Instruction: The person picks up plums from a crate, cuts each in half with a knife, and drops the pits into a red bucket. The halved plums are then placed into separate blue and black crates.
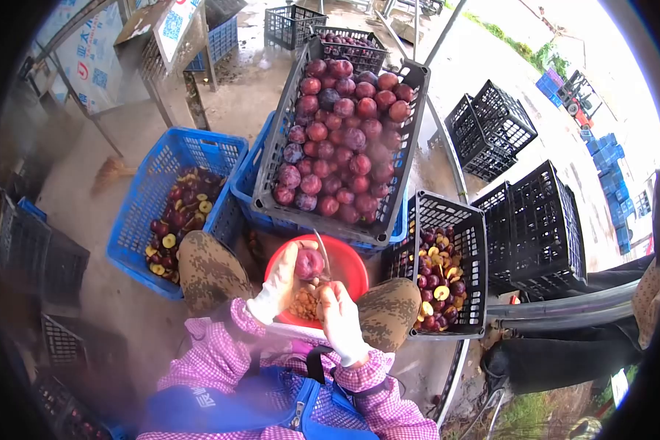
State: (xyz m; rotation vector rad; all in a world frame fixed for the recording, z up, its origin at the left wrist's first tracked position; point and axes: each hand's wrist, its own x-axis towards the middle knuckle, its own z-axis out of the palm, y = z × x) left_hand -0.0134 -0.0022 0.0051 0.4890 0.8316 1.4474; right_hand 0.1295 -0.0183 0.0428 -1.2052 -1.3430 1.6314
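Probably firm, slick-skinned and best held around its sides, the plum (309, 265) is gripped by the left hand (279, 284), a knife (324, 251) clasped in the right hand (338, 311).

Open-air fruit-processing yard (257, 81) here, black crate (319, 224) heaped with whole plums (345, 138) in the middle, cut plums (176, 218) in a blue crate (137, 253) at left, stacked black crates (546, 235) at right, and there's a forklift (581, 104), far right, in bright daylight.

Pink-and-white checked sleeves (211, 361), white gloves (266, 302), blue zippered garment (224, 412) with white marking (204, 397), camouflage-patterned trouser legs (211, 268)
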